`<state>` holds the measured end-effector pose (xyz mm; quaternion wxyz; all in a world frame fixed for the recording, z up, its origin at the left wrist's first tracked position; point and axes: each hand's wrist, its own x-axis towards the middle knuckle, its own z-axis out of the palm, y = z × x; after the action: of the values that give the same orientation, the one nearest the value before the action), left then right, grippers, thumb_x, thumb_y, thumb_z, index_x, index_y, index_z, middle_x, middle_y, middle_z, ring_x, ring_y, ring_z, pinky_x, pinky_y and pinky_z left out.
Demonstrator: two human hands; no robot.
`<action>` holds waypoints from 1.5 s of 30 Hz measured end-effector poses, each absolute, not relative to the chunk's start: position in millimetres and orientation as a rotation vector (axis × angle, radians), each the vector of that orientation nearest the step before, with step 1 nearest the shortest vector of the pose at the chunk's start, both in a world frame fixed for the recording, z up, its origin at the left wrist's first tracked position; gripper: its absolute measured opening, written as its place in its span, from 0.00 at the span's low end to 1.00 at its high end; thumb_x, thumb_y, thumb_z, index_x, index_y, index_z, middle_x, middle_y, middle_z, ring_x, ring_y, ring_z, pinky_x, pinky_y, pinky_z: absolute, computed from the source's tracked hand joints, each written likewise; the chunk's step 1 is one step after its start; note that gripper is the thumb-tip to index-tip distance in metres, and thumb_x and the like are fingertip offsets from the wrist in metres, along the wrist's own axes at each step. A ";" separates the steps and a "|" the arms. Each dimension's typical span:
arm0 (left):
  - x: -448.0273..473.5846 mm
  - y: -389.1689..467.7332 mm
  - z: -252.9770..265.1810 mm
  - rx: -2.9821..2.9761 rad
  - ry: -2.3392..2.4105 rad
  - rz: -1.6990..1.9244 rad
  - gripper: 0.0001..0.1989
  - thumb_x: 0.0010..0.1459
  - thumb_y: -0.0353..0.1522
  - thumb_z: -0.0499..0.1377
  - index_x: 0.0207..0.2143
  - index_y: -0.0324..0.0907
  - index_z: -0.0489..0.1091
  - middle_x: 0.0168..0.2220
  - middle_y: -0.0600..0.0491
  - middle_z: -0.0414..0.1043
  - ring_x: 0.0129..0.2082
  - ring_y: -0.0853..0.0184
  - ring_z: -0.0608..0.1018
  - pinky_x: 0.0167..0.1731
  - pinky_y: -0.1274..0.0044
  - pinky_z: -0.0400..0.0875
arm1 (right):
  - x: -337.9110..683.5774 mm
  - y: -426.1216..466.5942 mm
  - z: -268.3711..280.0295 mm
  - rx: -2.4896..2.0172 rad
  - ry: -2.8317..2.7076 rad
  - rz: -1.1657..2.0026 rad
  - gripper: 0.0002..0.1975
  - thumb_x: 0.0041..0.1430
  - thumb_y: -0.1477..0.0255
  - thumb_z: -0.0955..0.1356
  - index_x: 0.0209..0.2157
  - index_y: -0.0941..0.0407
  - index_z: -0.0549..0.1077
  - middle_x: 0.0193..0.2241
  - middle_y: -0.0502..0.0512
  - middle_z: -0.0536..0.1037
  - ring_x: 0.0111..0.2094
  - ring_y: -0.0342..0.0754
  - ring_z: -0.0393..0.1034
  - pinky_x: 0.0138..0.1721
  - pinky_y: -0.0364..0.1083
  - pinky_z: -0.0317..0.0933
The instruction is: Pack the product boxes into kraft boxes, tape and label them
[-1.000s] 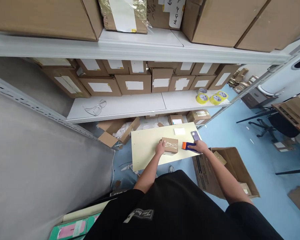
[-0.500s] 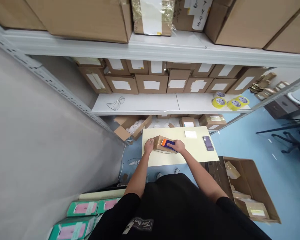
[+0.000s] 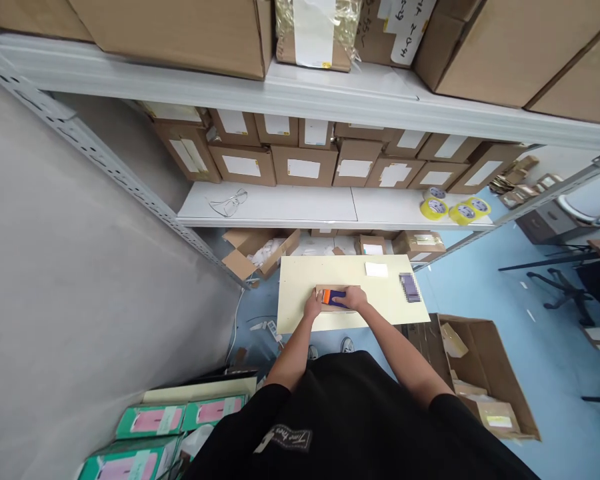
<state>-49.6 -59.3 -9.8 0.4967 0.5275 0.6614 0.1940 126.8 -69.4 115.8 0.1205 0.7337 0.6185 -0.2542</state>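
Observation:
A small brown cardboard box (image 3: 353, 289) lies on the pale yellow tabletop (image 3: 300, 267), its long side running left to right. At its left end my left hand (image 3: 313, 306) is closed on the edge, with fingers on the top. My right hand (image 3: 355, 297) is wrapped around a dark blue and orange hand tool (image 3: 336, 297) lying along the top of the box. The tool's orange end points left, close to my left fingers. Its exact kind is unclear, as my hand covers part of it.
White paper (image 3: 377, 269) and a blurred dark item (image 3: 409, 287) lie on the table. An open carton (image 3: 260, 252) stands behind left, and a large open carton (image 3: 510, 373) at right. Shelves ahead hold boxes, glasses (image 3: 229, 203) and yellow tape rolls (image 3: 434, 209).
The box has turned from a tilted angle to lie square with the table. My left hand has shifted right, closer to the tool, which my right hand still holds.

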 end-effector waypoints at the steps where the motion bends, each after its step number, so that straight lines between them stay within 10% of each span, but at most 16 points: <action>1: -44.3 -60.5 -10.3 1.280 1.601 0.439 0.37 0.67 0.57 0.51 0.67 0.42 0.65 0.57 0.39 0.78 0.55 0.53 0.80 0.57 0.66 0.70 | 140.4 -72.3 116.2 2.145 1.800 -0.739 0.34 0.59 0.40 0.68 0.48 0.55 0.82 0.47 0.64 0.84 0.50 0.57 0.79 0.44 0.46 0.68; 13: -45.1 -44.1 -13.9 1.383 1.481 0.346 0.29 0.70 0.51 0.52 0.63 0.43 0.70 0.56 0.42 0.79 0.57 0.53 0.79 0.59 0.66 0.69 | 336.4 -131.0 160.4 2.313 1.419 -0.656 0.29 0.56 0.43 0.73 0.39 0.57 0.82 0.41 0.65 0.84 0.42 0.58 0.79 0.35 0.46 0.63; 20: -97.8 -26.6 -6.0 1.368 1.545 0.343 0.27 0.72 0.49 0.49 0.52 0.40 0.77 0.55 0.43 0.80 0.59 0.54 0.78 0.59 0.70 0.69 | 252.2 -114.4 147.3 2.341 1.580 -0.730 0.31 0.59 0.41 0.70 0.35 0.57 0.82 0.38 0.63 0.85 0.39 0.54 0.79 0.31 0.44 0.59; 34: -133.6 -14.1 37.9 1.368 1.668 0.461 0.31 0.69 0.54 0.51 0.62 0.44 0.71 0.60 0.46 0.77 0.60 0.55 0.77 0.58 0.70 0.70 | 58.7 -33.5 179.7 2.231 1.830 -0.676 0.34 0.59 0.42 0.70 0.47 0.59 0.82 0.46 0.71 0.83 0.48 0.60 0.80 0.43 0.47 0.68; 45: -81.1 -33.2 42.8 1.389 1.749 0.370 0.36 0.71 0.56 0.42 0.66 0.44 0.67 0.60 0.44 0.77 0.56 0.54 0.80 0.53 0.70 0.73 | 136.6 -47.7 189.5 2.189 1.809 -0.689 0.33 0.58 0.42 0.71 0.45 0.58 0.83 0.46 0.69 0.83 0.50 0.60 0.79 0.45 0.47 0.69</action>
<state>-81.1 -33.2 42.8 0.4247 0.5555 0.6994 0.1479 136.6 -47.7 189.5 0.1093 0.7447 0.6153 -0.2345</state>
